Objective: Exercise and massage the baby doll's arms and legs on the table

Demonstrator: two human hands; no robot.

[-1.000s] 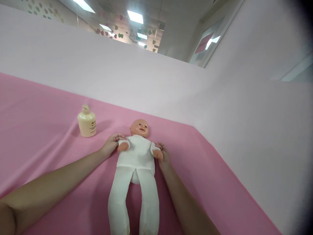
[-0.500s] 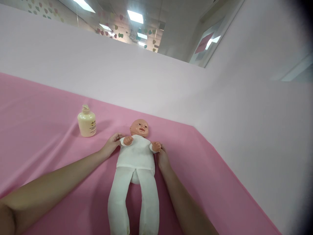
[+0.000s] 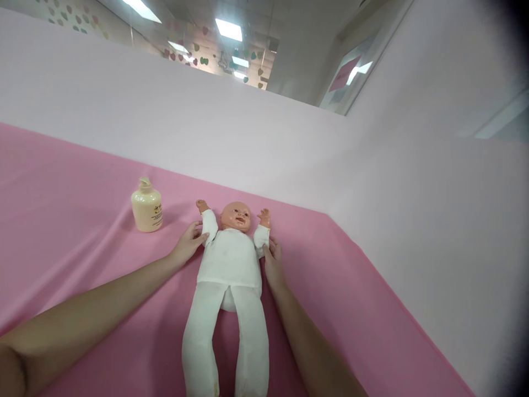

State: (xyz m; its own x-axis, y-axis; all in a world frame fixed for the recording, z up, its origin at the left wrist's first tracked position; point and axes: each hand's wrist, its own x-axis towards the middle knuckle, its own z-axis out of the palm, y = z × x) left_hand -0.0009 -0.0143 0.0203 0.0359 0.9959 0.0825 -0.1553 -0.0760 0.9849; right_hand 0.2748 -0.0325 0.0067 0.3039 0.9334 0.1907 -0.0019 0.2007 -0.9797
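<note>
A baby doll (image 3: 232, 258) in a white top and white trousers lies face up, its head toward the wall. Both of its arms point up beside its head, with the small hands above the sleeves. My left hand (image 3: 192, 240) holds the doll's arm on the left side, thumb over the white sleeve and fingers behind it. On the other side, my right hand (image 3: 274, 261) grips the doll's other arm at the sleeve, with the thumb in front.
A cream pump bottle (image 3: 147, 208) stands left of the doll on the pink cloth (image 3: 103, 220). A white wall (image 3: 264, 154) rises behind the cloth and along the right, with glass above it.
The doll's arms have swung from bent over its chest to raised beside its head. My thumbs now lie over the sleeves; my forearms have barely moved.
</note>
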